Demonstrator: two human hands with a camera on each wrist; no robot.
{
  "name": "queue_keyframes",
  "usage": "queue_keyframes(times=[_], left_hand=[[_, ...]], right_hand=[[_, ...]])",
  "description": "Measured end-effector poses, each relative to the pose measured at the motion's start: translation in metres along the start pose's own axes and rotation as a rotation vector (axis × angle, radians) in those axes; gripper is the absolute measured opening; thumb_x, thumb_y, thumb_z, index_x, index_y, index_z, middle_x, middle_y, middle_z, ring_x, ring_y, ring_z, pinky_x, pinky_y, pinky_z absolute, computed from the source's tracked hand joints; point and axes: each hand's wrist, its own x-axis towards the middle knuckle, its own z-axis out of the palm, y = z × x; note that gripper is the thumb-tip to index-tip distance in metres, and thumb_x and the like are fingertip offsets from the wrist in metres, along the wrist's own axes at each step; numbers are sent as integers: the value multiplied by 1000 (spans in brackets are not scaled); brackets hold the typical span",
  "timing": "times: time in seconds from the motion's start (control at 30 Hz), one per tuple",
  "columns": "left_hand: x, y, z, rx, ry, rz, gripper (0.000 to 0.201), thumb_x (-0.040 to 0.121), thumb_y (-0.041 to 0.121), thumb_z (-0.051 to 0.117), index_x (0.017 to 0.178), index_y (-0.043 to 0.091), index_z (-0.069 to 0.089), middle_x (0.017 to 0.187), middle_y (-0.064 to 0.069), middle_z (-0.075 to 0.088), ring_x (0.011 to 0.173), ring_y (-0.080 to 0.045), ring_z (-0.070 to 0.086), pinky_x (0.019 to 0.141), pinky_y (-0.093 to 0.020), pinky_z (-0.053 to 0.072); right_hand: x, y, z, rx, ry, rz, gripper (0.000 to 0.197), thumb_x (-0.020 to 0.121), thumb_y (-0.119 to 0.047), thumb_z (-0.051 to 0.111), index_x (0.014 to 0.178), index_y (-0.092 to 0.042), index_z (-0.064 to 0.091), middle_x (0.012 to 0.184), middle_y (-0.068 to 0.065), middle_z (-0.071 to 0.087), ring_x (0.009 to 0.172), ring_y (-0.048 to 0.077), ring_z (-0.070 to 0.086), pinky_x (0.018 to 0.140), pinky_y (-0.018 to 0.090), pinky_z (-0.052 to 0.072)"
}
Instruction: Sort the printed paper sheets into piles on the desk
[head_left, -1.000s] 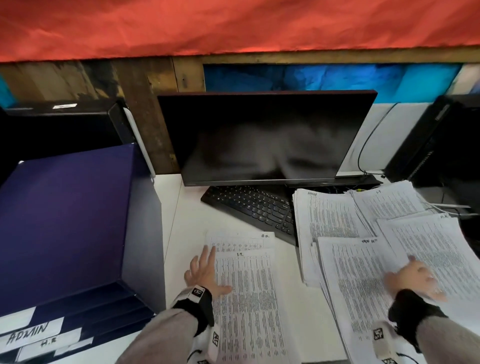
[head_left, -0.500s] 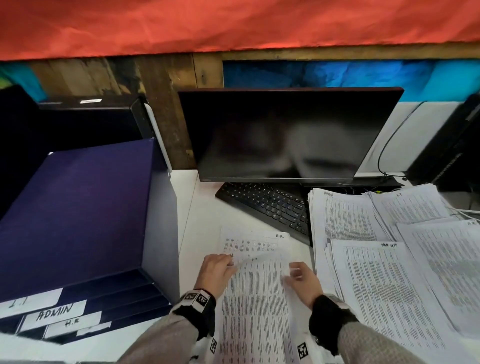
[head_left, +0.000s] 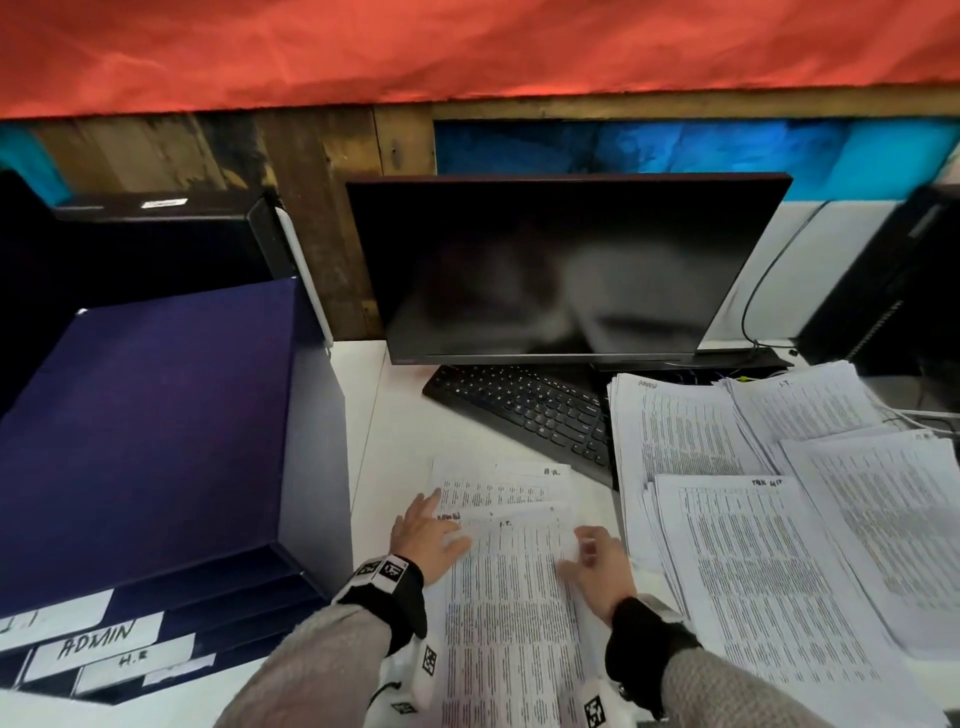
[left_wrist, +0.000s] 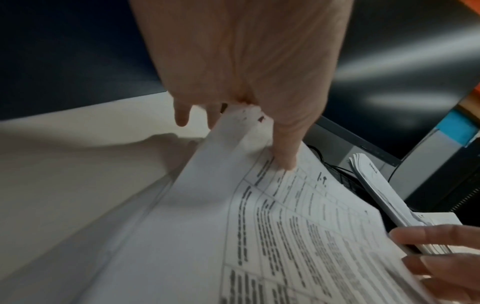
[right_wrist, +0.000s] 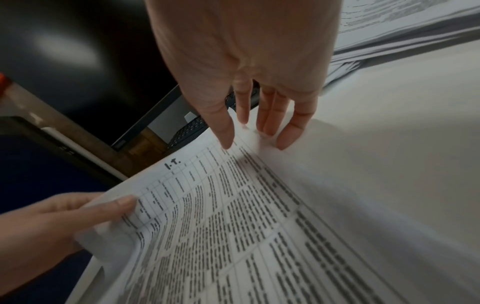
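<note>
A printed sheet marked "I.T." (head_left: 511, 623) lies in the middle of the white desk (head_left: 395, 441). Its top end is lifted off a sheet marked "ADMIN" (head_left: 451, 516) and one marked "H.R." (head_left: 506, 486). My left hand (head_left: 431, 535) pinches the sheet's top left corner, thumb on top and fingers beneath, as the left wrist view shows (left_wrist: 246, 123). My right hand (head_left: 597, 566) holds the top right edge. In the right wrist view its thumb lies on the print and its fingers at the margin (right_wrist: 249, 133). Thick paper piles (head_left: 753, 545) cover the desk's right side.
A dark blue drawer box (head_left: 145, 441) with labels "I.T.", "ADMIN", "H.R." stands at the left. A black monitor (head_left: 561, 265) and keyboard (head_left: 524, 410) sit behind the sheets. A black computer case (head_left: 893, 291) and cables stand at the far right.
My right hand left the piles on the right and came to the middle sheet's right edge. My left hand went from lying flat to pinching the sheet's corner, and its top end has lifted.
</note>
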Motion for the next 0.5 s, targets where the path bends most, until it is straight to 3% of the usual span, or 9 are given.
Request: queue_keyframes(times=[0.07,0.13,0.23,0.33,0.4,0.5], left_hand=[[1,1,-1,14,-35,-11,43,94,47,46,128,23,57,155,4,19,145,-21,8,117,-44,5],[-1,3,-2,46,25,19,39,93,45,47,122,23,62,138,3,37,133,-20,28,112,-37,17],[-6,3,1,14,147,130,34,95,38,50,119,19,64,125,4,47,120,-17,39,106,-32,26],[-16,8,2,-113,272,256,27,94,27,55,107,10,70,110,3,55,109,-13,42,101,-31,34],[-21,11,3,-205,325,275,23,91,23,61,101,6,72,99,6,53,104,-12,43,93,-23,35],[-23,11,-3,-406,384,178,18,85,23,69,89,6,73,89,10,51,94,-12,48,78,-14,31]], right_hand=[[2,1,2,20,-4,15,58,76,-15,76,126,-12,47,114,12,52,97,23,56,87,33,49],[4,0,1,12,-23,36,53,80,-17,73,127,-9,50,115,13,53,97,22,56,85,28,45],[7,1,-2,46,-26,79,40,84,-17,68,121,-7,55,103,11,55,88,20,53,80,29,44],[9,0,-6,190,-5,115,47,80,-12,72,121,-11,50,91,8,50,76,20,48,75,35,45],[9,-3,-8,245,-37,109,46,77,-11,75,116,-11,50,95,11,56,77,21,52,69,30,44],[1,-13,-13,279,-100,77,19,80,-8,72,93,-3,58,93,14,68,78,22,63,67,27,49]])
